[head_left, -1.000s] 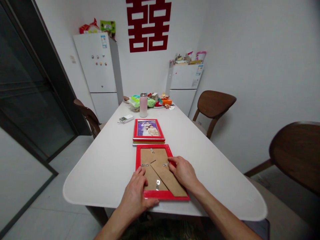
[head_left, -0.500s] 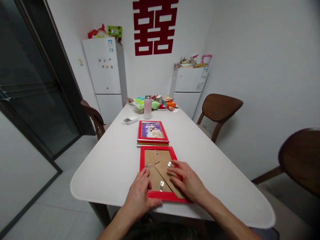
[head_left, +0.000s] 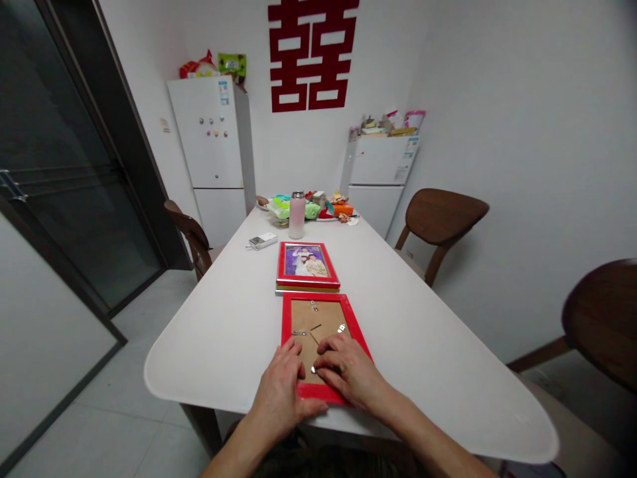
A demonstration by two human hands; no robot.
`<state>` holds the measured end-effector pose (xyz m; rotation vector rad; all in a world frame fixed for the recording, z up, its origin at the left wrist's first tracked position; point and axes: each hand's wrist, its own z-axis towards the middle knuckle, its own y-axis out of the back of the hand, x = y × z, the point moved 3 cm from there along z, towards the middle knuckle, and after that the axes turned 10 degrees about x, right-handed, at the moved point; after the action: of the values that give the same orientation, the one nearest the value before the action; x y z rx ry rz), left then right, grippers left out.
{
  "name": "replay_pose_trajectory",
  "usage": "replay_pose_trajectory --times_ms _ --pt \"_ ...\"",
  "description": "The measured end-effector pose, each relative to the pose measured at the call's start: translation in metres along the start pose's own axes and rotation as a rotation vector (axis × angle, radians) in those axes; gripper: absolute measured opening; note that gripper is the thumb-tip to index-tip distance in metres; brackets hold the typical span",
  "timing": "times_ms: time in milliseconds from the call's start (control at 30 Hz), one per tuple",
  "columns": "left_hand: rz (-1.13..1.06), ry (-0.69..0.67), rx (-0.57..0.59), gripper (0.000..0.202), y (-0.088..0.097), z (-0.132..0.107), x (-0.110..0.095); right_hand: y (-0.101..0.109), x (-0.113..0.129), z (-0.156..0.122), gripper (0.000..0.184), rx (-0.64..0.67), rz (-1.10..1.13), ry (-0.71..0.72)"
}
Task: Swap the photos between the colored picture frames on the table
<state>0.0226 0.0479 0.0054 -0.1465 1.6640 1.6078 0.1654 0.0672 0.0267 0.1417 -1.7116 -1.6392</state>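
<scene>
Partly, the right hand (head_left: 352, 373) hides the lower clip (head_left: 313, 370), grip unclear, while the left hand (head_left: 280, 383) clasps the red frame (head_left: 287, 320).

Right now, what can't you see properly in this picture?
In the head view:
- Near red frame's front: hidden, lying face down.
- Lowest metal clip: partly covered by the right hand.
- Red wall sign: top cut off by the picture's edge.
- Small gadget's markings: too tiny.
</scene>
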Motion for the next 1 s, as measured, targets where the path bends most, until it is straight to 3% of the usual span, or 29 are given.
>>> replay_pose_trajectory --times_ms 133,400,633,800,1000 --pt "-0.020 -0.001 -0.016 0.041 0.002 -0.001 -0.003 0.002 0.005 0.019 0.021 -0.048 0.044 -0.064" --pt "-0.022 -0.016 -0.045 0.043 0.002 0.000 -0.004 -0.014 0.000 0.069 0.023 -0.014 -0.124 -0.209" --pt "-0.044 -0.009 -0.029 0.041 0.002 0.000 -0.003 -0.011 -0.007 0.070 0.022 -0.074 -0.163 -0.286" --pt "-0.052 -0.001 -0.017 0.042 0.002 0.000 -0.002 0.004 -0.032 0.075 0.028 -0.135 -0.205 -0.405" --pt "-0.030 -0.001 -0.021 0.042 0.002 0.002 -0.001 0.003 -0.047 0.077 0.027 -0.143 -0.224 -0.467"
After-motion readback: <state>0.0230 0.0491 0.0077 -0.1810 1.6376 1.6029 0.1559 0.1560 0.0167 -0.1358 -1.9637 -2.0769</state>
